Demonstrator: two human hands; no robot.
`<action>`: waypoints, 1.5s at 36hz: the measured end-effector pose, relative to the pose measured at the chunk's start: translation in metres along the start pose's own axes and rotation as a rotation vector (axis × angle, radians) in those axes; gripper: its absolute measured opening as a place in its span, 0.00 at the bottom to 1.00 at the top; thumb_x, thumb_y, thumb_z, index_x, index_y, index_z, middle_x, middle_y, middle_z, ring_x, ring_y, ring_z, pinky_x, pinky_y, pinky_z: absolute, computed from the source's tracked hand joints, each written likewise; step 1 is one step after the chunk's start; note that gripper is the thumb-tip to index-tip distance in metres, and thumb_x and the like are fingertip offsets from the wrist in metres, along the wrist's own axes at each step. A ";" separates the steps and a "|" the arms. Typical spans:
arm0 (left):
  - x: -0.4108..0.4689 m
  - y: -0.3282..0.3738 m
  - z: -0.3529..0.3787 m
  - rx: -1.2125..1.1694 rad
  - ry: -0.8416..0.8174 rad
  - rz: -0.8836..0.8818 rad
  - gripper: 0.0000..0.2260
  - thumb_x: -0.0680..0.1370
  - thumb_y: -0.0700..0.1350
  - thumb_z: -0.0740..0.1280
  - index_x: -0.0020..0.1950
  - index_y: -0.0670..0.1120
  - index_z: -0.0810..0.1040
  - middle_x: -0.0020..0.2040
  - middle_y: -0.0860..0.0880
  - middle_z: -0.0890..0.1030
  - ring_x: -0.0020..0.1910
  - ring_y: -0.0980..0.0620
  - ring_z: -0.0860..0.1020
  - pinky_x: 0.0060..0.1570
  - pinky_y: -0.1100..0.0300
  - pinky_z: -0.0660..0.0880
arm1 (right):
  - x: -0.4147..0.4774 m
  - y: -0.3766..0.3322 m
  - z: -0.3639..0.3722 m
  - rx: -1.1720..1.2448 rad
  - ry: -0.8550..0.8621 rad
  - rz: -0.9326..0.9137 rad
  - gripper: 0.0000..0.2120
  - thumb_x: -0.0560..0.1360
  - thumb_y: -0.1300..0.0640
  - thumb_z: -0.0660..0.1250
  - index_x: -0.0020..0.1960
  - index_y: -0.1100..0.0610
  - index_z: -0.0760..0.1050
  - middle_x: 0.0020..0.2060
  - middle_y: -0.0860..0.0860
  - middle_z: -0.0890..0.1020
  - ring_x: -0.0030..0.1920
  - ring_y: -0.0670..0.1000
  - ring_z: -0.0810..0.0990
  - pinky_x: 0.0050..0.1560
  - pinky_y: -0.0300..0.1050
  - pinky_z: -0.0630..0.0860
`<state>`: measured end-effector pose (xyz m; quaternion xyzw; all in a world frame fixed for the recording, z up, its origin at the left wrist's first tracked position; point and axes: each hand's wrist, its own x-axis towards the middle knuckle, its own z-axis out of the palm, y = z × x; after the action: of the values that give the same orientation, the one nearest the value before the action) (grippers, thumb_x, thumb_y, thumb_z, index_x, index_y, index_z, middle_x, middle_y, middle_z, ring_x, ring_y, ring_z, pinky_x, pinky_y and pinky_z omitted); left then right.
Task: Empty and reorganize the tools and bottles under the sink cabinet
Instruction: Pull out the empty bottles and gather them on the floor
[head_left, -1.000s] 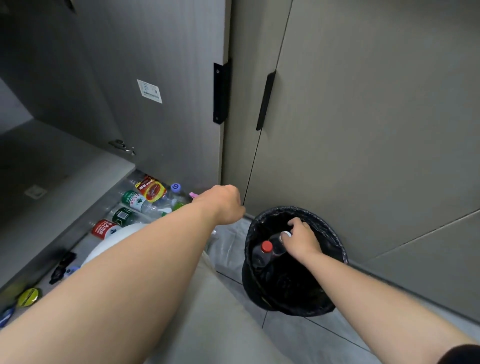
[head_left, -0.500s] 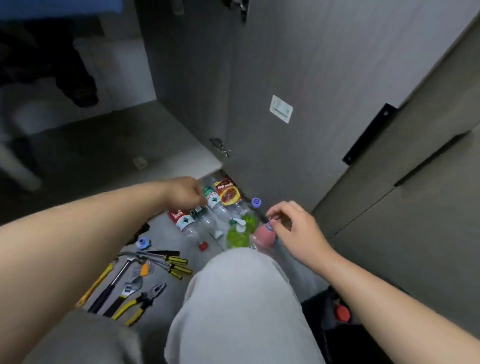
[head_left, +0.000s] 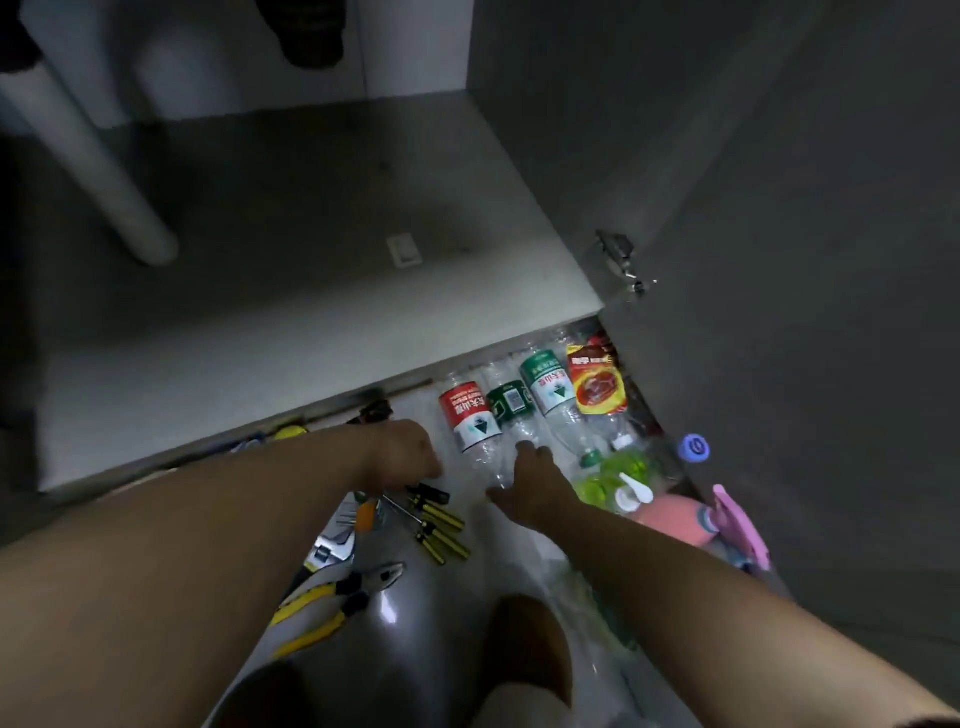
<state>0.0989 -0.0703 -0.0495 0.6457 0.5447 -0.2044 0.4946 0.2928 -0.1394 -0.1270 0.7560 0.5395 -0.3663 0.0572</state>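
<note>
Several plastic bottles lie side by side on the floor in front of the open cabinet: a red-label bottle (head_left: 470, 415), a dark green-label bottle (head_left: 511, 405), a green-and-white-label bottle (head_left: 548, 384) and a red-and-yellow-label one (head_left: 595, 387). My right hand (head_left: 530, 488) reaches over the clear neck of the dark green-label bottle, fingers stretched forward and thumb spread. My left hand (head_left: 400, 452) is a fist beside the red-label bottle, above the yellow-and-black screwdrivers (head_left: 436, 519); nothing shows in it. Pliers (head_left: 332, 597) and an adjustable wrench (head_left: 332, 545) lie nearer to me.
A green pump bottle (head_left: 623, 473), a pink bottle (head_left: 675, 519) and a blue cap (head_left: 693, 448) crowd the right, against the open cabinet door (head_left: 779, 260). The cabinet floor (head_left: 260, 312) holds a white pipe (head_left: 104, 171). My knee (head_left: 530, 649) is below the hands.
My view swung left from the black bin to the cabinet. My right hand left the bin, passed the pink bottle and now reaches the bottle row. My left fist dropped toward the screwdrivers.
</note>
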 end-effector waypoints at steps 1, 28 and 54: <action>0.005 -0.005 0.000 -0.003 -0.003 -0.003 0.14 0.83 0.48 0.64 0.61 0.39 0.80 0.48 0.46 0.83 0.39 0.51 0.81 0.38 0.61 0.80 | 0.008 -0.003 0.006 -0.031 0.030 -0.001 0.36 0.74 0.43 0.72 0.72 0.59 0.61 0.65 0.59 0.70 0.65 0.60 0.75 0.64 0.54 0.75; 0.034 -0.034 0.001 -0.669 -0.202 0.124 0.23 0.75 0.49 0.75 0.68 0.50 0.73 0.55 0.45 0.86 0.53 0.46 0.85 0.57 0.46 0.81 | -0.012 -0.018 -0.016 0.782 -0.424 -0.040 0.17 0.77 0.65 0.69 0.64 0.56 0.76 0.59 0.55 0.82 0.58 0.56 0.83 0.61 0.53 0.80; 0.015 -0.040 -0.026 -0.614 -0.251 0.067 0.24 0.75 0.54 0.74 0.69 0.53 0.72 0.59 0.40 0.83 0.53 0.43 0.83 0.54 0.45 0.82 | 0.034 -0.006 0.002 0.454 0.150 0.192 0.28 0.73 0.47 0.73 0.62 0.58 0.61 0.55 0.60 0.77 0.50 0.60 0.83 0.46 0.55 0.81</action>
<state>0.0602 -0.0437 -0.0674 0.4540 0.4942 -0.0922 0.7356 0.2919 -0.1114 -0.1471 0.8222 0.3719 -0.4139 -0.1196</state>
